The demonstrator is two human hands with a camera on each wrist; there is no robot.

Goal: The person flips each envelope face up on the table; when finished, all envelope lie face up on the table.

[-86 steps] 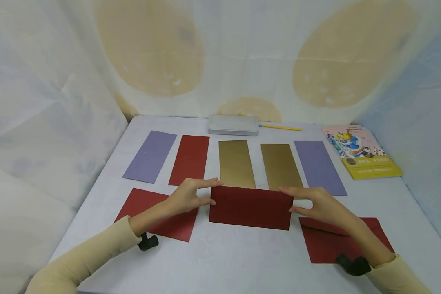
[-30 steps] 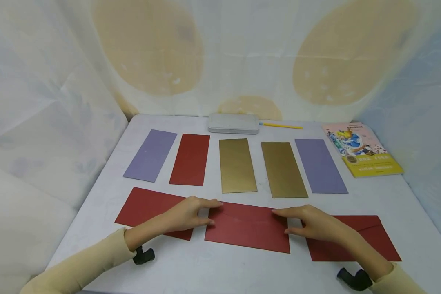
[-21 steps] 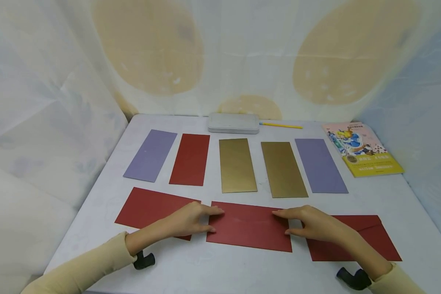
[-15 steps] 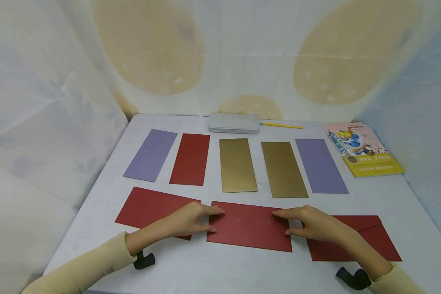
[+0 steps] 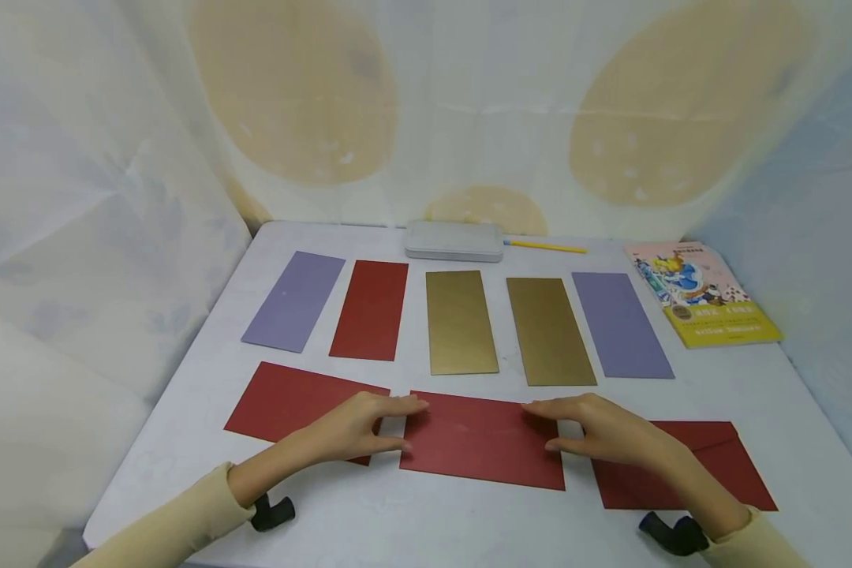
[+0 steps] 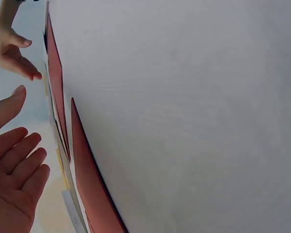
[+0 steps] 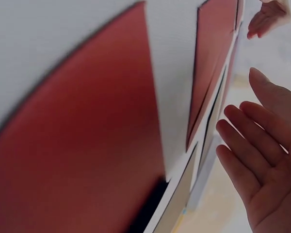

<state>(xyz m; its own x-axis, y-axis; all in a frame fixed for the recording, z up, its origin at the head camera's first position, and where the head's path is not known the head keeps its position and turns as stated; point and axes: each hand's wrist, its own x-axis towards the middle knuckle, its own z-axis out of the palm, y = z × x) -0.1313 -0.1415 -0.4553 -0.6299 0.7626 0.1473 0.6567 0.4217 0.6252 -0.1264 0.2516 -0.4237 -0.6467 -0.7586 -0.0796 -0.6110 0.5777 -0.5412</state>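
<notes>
In the head view a red envelope (image 5: 483,446) lies flat at the front middle of the table. My left hand (image 5: 362,426) hovers over its left end, fingers and thumb straight and apart. Over the right end is my right hand (image 5: 603,430), likewise extended with nothing in it. Both wrist views show a gap of air between the palms and the paper. A second red envelope (image 5: 284,398) lies partly under my left forearm. To the right, a third red envelope (image 5: 717,465) with a flap crease is partly covered by my right wrist.
Behind lies a row of cards or envelopes: purple (image 5: 294,300), red (image 5: 369,309), gold (image 5: 461,322), gold (image 5: 550,331) and purple (image 5: 622,325). Farther back are a grey flat case (image 5: 454,241), a yellow pencil (image 5: 547,247) and an illustrated book (image 5: 703,292) at the right.
The middle envelope, earlier held tilted up between both hands, was laid flat on the table. My hands have since let go and drawn slightly up off its ends.
</notes>
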